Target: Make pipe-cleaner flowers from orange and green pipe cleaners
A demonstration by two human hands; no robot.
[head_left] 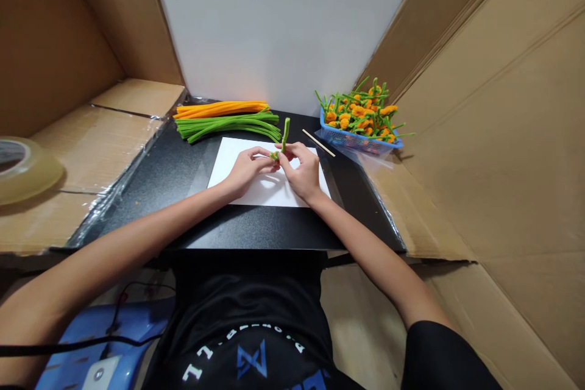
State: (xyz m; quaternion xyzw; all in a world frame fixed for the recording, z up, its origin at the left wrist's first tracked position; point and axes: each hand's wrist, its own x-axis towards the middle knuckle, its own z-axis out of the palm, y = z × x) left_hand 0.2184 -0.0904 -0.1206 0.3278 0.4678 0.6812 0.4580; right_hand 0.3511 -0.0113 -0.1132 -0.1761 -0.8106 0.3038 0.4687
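Note:
Above a white sheet (228, 161) on the black table, both of my hands meet around a small pipe-cleaner flower (286, 132). Its green stem sticks upward, and a bit of orange shows low down between the fingers. My left hand (250, 170) pinches the piece from the left side. From the right, my right hand (302, 172) has thumb and fingers closed at the base of the stem. Fingers cover most of the flower's lower part.
Bundles of orange pipe cleaners (219, 109) and green pipe cleaners (228, 127) lie at the back left. A thin wooden stick (319, 142) rests near a blue basket (361, 141) of finished orange flowers. A tape roll (31, 170) sits far left; cardboard walls (493, 103) flank the table.

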